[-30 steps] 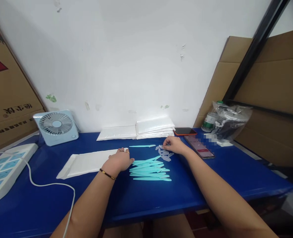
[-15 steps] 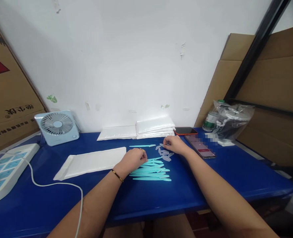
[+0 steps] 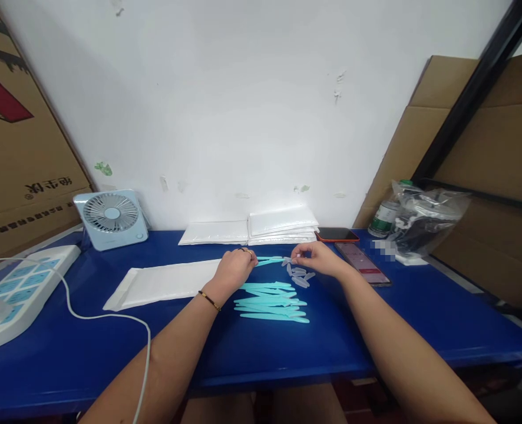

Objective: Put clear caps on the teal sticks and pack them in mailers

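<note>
My left hand [image 3: 237, 268] is closed on the handle end of a turquoise stick [image 3: 267, 262], whose tip points right. Beside that tip, my right hand [image 3: 311, 257] pinches what looks like a small translucent cap. Several clear caps [image 3: 300, 272] lie loose just below the right fingers. A group of turquoise sticks [image 3: 272, 302] rests on the blue table below my left hand, their wider ends to the right. To the left, a long white packet [image 3: 166, 284] lies flat, its right end partly behind my left hand.
Stacked white packets [image 3: 283, 225] lie against the wall. A small fan [image 3: 113, 219] and a power strip [image 3: 26, 288] with a white cable are at left. Two phones [image 3: 337, 234], a bottle [image 3: 383, 217] and a bagged item [image 3: 420, 227] are at right.
My left hand has moved up from the group of sticks and now holds one near the caps. The right hand stays by the caps. The view has shifted slightly.
</note>
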Demonstrator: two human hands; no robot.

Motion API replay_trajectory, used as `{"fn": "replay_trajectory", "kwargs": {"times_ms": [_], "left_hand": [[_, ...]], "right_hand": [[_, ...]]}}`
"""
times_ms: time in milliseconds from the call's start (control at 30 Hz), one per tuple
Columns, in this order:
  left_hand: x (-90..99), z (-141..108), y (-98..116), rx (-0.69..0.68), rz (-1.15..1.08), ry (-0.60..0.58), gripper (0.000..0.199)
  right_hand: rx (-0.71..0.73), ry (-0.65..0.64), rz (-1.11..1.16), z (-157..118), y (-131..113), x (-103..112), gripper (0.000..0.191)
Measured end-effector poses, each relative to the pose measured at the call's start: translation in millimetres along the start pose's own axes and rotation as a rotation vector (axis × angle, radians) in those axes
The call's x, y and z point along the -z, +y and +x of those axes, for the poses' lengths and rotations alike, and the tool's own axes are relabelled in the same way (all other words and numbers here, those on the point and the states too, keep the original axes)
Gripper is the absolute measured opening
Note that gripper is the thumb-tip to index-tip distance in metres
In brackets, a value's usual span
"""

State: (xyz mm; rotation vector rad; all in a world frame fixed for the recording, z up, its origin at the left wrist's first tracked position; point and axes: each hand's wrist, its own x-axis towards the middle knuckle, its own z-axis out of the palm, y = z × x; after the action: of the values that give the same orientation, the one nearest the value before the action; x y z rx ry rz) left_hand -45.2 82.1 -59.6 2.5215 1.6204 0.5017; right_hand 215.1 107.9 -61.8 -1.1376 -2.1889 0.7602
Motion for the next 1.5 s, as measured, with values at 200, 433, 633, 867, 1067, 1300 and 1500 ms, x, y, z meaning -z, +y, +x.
{"fn": "replay_trajectory", "kwargs": {"times_ms": [200, 433, 633, 867, 1067, 1300, 1500], "left_hand": [[-1.2, 1, 2, -0.034, 0.033, 0.02, 0.024], [-2.4, 4, 1, -0.021, 0.04, 0.071, 0.019], [-1.7, -3, -1, -0.13, -0.147, -0.102, 0.023], [-12.9, -4, -2, -0.08, -0.25, -0.28, 0.02], [-7.5, 0, -3, 0.018, -0.275, -0.132, 0.019], [-4.3, 3, -7, 0.029, -0.191, 0.001, 0.016], [-2.9, 3, -5, 0.037, -0.148, 0.003, 0.013]], "right_hand": [[0.022, 0.007, 0.002, 4, -3, -10, 0.019], [0.035, 0.083, -0.082, 16, -6, -30, 0.018], [-0.097, 0.192, -0.286, 9, 12, -5, 0.018], [-0.132, 0.026, -0.488, 2, 26, 6, 0.012], [-0.031, 0.077, -0.671, 9, 27, -2, 0.008], [0.101, 0.045, -0.306, 2, 9, -3, 0.01], [0.186, 0.017, -0.377, 5, -4, -9, 0.01]]}}
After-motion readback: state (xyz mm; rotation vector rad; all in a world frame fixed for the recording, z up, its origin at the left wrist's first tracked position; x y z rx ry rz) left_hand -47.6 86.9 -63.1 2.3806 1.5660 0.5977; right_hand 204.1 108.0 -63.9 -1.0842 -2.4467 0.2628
